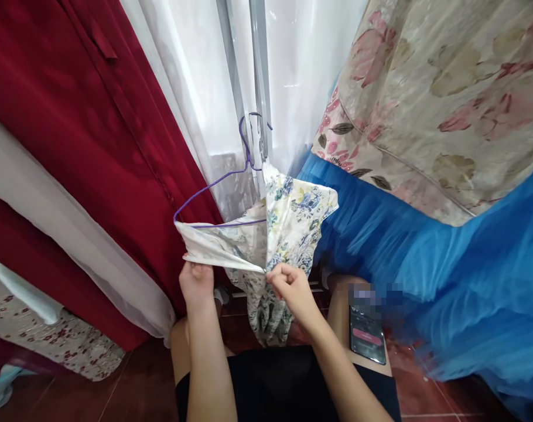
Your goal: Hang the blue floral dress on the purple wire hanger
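A floral garment [288, 223], white with blue and yellow flowers, hangs on a purple wire hanger [214, 184] whose hook catches on the window frame [255, 88]. My left hand [197, 282] pinches the garment's lower edge at the left, fingers closed on the cloth. My right hand [293, 287] pinches the same edge near the middle, where the fabric folds. The cloth is stretched between the two hands. The rest of the garment droops down between my knees.
A dark red curtain [95, 129] hangs at the left, a sheer white one [196, 76] behind. Blue tulle [424, 246] and a floral bedcover [446, 94] fill the right. A phone [367, 335] lies on my right thigh. The floor is red tile [135, 387].
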`<control>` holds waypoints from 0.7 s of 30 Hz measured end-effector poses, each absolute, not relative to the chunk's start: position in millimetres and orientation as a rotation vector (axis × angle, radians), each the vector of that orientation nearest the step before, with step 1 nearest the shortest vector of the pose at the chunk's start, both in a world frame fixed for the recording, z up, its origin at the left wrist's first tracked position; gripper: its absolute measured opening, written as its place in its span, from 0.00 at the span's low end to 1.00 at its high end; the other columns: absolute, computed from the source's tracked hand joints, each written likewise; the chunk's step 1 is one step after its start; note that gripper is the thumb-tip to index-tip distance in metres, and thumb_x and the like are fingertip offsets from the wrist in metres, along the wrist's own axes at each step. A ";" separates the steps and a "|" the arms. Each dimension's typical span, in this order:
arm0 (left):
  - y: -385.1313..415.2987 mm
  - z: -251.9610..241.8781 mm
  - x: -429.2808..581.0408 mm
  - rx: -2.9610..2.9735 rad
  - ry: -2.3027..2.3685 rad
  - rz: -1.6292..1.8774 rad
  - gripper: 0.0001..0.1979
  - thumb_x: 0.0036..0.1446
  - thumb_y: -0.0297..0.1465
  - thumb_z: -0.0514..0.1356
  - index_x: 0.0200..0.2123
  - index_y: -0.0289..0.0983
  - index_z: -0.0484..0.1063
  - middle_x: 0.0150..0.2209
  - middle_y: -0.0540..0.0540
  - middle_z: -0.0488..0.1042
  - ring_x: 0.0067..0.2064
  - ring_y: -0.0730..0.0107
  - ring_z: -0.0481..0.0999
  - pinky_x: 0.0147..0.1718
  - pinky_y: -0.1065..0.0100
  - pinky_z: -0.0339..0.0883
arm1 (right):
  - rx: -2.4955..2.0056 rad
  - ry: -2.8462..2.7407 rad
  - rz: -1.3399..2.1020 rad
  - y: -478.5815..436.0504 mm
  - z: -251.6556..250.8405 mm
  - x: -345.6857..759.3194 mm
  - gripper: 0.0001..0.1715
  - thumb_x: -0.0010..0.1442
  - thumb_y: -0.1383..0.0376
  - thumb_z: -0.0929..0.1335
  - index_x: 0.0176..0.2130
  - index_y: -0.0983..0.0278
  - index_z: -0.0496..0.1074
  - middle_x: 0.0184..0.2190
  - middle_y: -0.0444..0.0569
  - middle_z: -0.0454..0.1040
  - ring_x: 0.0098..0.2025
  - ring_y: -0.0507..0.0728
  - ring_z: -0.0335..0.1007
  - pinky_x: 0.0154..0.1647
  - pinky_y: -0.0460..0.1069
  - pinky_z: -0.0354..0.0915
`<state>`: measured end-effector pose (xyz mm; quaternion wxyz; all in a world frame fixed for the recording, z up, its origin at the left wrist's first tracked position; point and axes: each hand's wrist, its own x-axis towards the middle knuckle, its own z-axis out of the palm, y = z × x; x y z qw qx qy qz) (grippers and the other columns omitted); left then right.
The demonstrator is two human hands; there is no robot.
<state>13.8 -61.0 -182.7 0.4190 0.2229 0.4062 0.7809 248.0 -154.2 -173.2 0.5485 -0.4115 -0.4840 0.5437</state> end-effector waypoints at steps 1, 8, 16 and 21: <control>-69.3 -194.3 22.9 0.542 1.003 1.948 0.09 0.62 0.30 0.56 0.28 0.39 0.65 0.33 0.46 0.78 0.47 0.67 0.80 0.51 0.65 0.74 | -1.010 -1.053 1.275 -160.0 -187.1 250.6 0.18 0.60 0.56 0.69 0.23 0.60 0.62 0.13 0.37 0.59 0.17 0.50 0.49 0.22 0.47 0.46; -130.4 -210.1 84.6 0.859 0.816 1.805 0.10 0.65 0.40 0.57 0.36 0.41 0.69 0.41 0.47 0.78 0.45 0.62 0.78 0.48 0.60 0.72 | -1.343 -1.090 1.096 -182.8 -251.1 281.7 0.19 0.60 0.55 0.71 0.23 0.60 0.64 0.19 0.41 0.61 0.23 0.54 0.56 0.27 0.50 0.54; -177.2 -147.6 153.0 1.840 1.062 1.369 0.12 0.71 0.36 0.53 0.42 0.42 0.76 0.41 0.44 0.73 0.48 0.60 0.72 0.52 0.60 0.66 | -0.930 -1.447 1.141 -199.9 -194.5 270.3 0.10 0.61 0.62 0.72 0.44 0.60 0.76 0.43 0.49 0.76 0.48 0.62 0.71 0.53 0.54 0.67; -172.1 -157.0 140.1 1.875 0.765 0.850 0.22 0.70 0.45 0.53 0.61 0.42 0.68 0.55 0.40 0.72 0.58 0.56 0.71 0.59 0.59 0.64 | -0.991 -1.255 1.364 -209.8 -181.6 301.7 0.19 0.65 0.50 0.68 0.34 0.62 0.75 0.30 0.47 0.73 0.34 0.58 0.69 0.37 0.50 0.68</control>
